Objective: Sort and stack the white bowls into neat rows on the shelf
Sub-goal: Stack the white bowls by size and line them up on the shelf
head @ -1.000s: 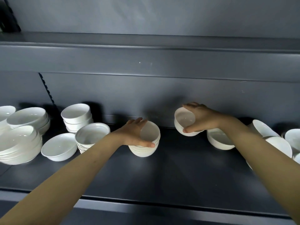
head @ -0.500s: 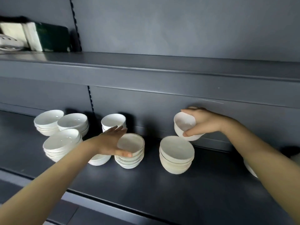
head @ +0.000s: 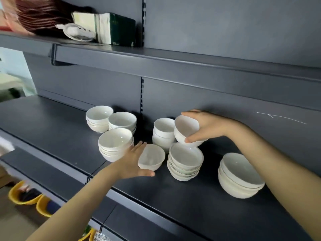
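White bowls stand in stacks on the dark grey shelf [head: 52, 126]. My right hand [head: 206, 126] grips a single white bowl [head: 185, 129], tilted, in the air above a stack of bowls [head: 185, 162]. My left hand [head: 132, 162] holds a small white bowl [head: 152, 157] at its left side, thumb under it, just left of that stack. Behind stands a taller stack of small bowls [head: 163, 133]. To the left are three more stacks [head: 115, 143] [head: 122, 120] [head: 99, 117]. A wider stack [head: 239, 176] sits at the right.
The upper shelf [head: 173, 61] overhangs the bowls and carries a dark green box [head: 114, 28] and a clear plastic item [head: 76, 32]. The shelf's front edge [head: 97, 176] runs diagonally. Yellow tubs [head: 22, 195] sit below at the lower left.
The view has swung left and closer. My left hand has come off the stack and now holds a single small bowl. My right hand still carries its bowl, now over the stack.
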A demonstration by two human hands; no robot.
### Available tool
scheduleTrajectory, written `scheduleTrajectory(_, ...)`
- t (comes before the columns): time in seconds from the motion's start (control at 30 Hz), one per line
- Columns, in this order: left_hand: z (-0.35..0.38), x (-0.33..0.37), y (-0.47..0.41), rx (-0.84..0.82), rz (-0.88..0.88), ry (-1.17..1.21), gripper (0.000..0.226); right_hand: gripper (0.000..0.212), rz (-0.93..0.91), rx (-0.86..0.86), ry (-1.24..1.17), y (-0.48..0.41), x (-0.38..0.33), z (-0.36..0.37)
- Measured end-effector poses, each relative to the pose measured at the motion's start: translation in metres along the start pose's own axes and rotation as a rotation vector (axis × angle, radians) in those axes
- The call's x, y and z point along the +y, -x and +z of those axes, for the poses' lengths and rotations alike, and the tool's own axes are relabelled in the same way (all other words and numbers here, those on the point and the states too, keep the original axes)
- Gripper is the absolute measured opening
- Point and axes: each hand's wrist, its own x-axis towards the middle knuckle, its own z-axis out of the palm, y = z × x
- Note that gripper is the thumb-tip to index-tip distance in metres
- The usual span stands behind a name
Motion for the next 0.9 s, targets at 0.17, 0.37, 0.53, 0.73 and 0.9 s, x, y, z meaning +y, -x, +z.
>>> scheduleTrajectory(0.17, 0.029, -0.017, -0.005, 0.158, 0.046, 0.172, 0.146, 0.102, -0.039, -0.070, 0.007, -0.032, -0.027, 0.013)
scheduleTrajectory(0.37, 0.055, -0.027, -0.007, 0.370, 0.009, 0.441, 0.110, 0.111, -0.054, -0.175, 0.044, -0.057, -0.049, 0.025)
scheduleTrajectory(0.53, 0.055, -0.030, -0.012, 0.354, -0.050, 0.574, 0.120, 0.090, -0.089, -0.205, 0.095, -0.071, -0.053, 0.040)
scheduleTrajectory(0.73, 0.052, -0.037, -0.004, 0.231, -0.087, 0.597, 0.127, 0.112, -0.106, -0.242, 0.095, -0.083, -0.055, 0.055)
scheduleTrajectory(0.9, 0.052, -0.041, 0.002, 0.280, -0.104, 0.640, 0.095, 0.106, -0.140, -0.276, 0.107, -0.087, -0.066, 0.076)
